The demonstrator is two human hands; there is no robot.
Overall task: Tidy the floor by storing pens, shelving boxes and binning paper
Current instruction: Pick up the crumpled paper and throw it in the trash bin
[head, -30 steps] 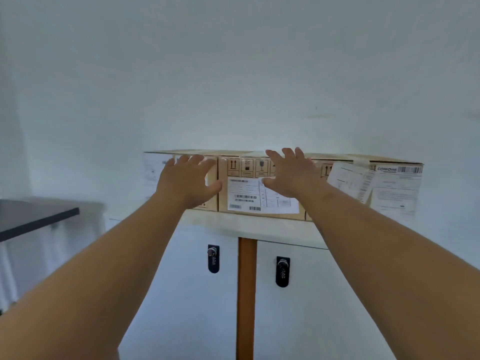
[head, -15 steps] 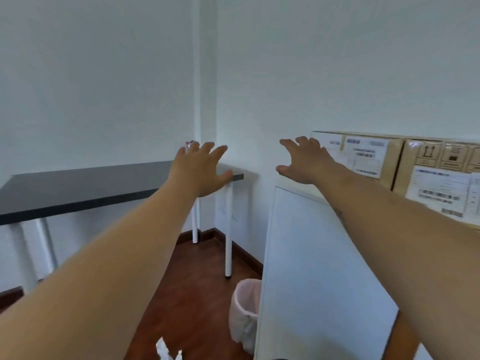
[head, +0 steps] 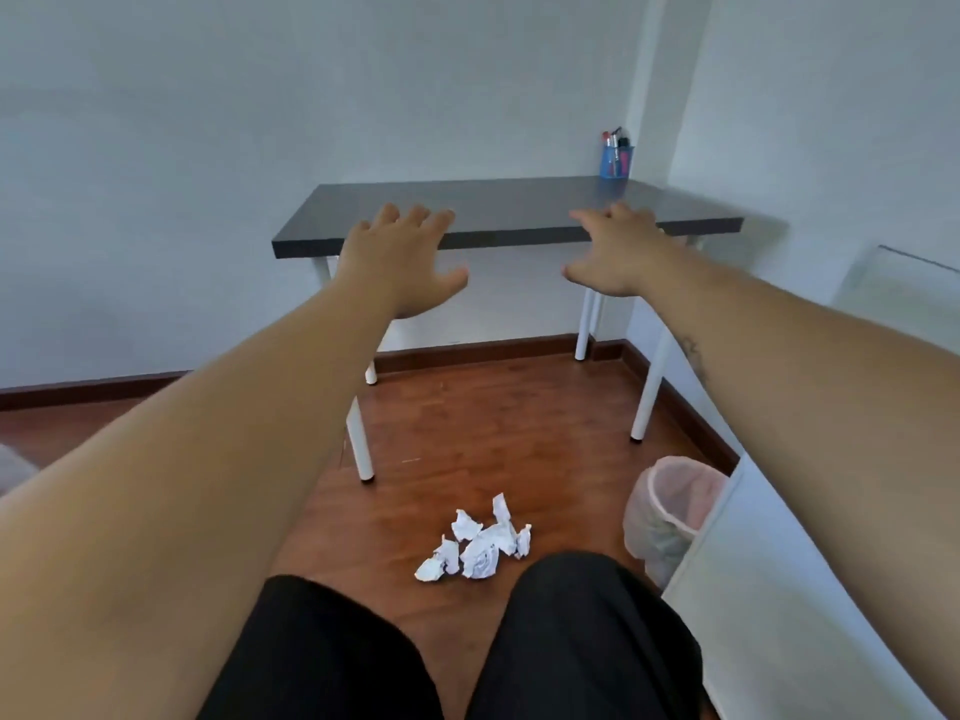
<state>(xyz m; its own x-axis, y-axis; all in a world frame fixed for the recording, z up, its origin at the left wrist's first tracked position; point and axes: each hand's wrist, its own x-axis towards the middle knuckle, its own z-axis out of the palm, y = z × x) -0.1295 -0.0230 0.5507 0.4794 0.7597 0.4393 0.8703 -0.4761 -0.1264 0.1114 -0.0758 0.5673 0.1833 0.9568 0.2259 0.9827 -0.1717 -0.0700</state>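
Note:
Several crumpled white paper balls (head: 478, 545) lie in a heap on the wooden floor just beyond my knees. A bin (head: 670, 517) lined with a pale pink bag stands to their right, against the white cabinet. A blue pen holder (head: 615, 161) with pens in it stands at the far right corner of the dark desk. My left hand (head: 402, 262) and my right hand (head: 615, 252) are stretched out in the air in front of the desk, fingers spread, holding nothing. The boxes are out of view.
The dark desk (head: 498, 210) on white legs stands against the far wall. A white cabinet (head: 810, 589) fills the right side. My legs in black shorts (head: 571, 646) are at the bottom. Brown floorboards (head: 493, 418) stretch under the desk.
My view has swung left and down, from the boxes on the cabinet to the desk and floor. Both hands came off the boxes and stay spread in the air.

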